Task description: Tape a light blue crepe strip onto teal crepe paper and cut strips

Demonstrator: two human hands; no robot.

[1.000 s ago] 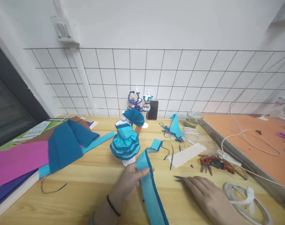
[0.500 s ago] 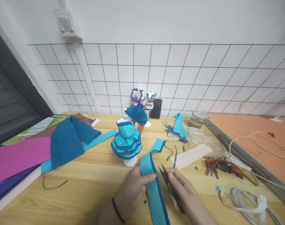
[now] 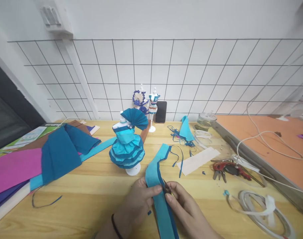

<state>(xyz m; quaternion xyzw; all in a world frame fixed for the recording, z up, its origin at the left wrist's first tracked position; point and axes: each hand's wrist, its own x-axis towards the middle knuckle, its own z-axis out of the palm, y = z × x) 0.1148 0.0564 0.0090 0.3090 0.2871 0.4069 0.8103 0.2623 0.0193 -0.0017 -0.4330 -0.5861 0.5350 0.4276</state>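
My left hand (image 3: 138,199), a dark band at its wrist, pinches a long turquoise crepe-paper strip (image 3: 163,214) with a dark blue edge, thumb on top. The strip's far end curls up from the table, and its near end runs out of the bottom of the view. My right hand (image 3: 187,210) is closed around small scissors (image 3: 167,188), whose handle is mostly hidden by the fingers. The blades meet the strip's dark blue edge beside my left thumb. Just beyond stands a miniature dress form (image 3: 126,146) in a ruffled turquoise dress with a pleated blue fan.
Folded coloured paper sheets (image 3: 60,157) lie at the left. Two smaller dress forms and a phone (image 3: 160,112) stand by the wall grid. To the right are paper scraps (image 3: 186,131), a glass jar (image 3: 205,122), a white strip (image 3: 198,161), keys (image 3: 222,172) and a tape roll (image 3: 263,209).
My right hand has brought the scissors left, from beside the strip to its dark blue edge. My left hand still holds the strip. The whole view has shifted slightly.
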